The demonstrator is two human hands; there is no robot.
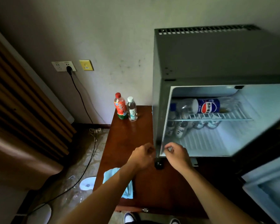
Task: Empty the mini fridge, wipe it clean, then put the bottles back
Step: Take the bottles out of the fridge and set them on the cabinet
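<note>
Head view, the only 1 supplied: mini fridge standing on a dark wooden table, its door swung open toward the lower right. Inside, a large blue-labelled bottle lies on its side across the wire shelf, and several small water bottles stand beneath it at the left of the cavity. 2 bottles are already out, upright and touching near the table's far edge: a red-capped bottle and a clear water bottle. A light blue cloth lies on the near part of the table, partly under the left forearm.

The left hand hovers just outside the fridge's lower left corner, fingers loosely curled, holding nothing visible. The right hand sits at the same corner on the cavity side, fingers bent near the door frame; whether it pinches anything there cannot be told.

Judged risks: emptying is barely begun. The blue-labelled bottle, lying unrestrained on a slatted shelf, may roll forward and drop if the shelf is jolted. The small bottles stand packed together, so pulling 1 may topple its neighbours. The 2 bottles on the table stand near its back edge, where a careless placement beside them could knock them over or off. The open door may also catch an elbow.
</note>
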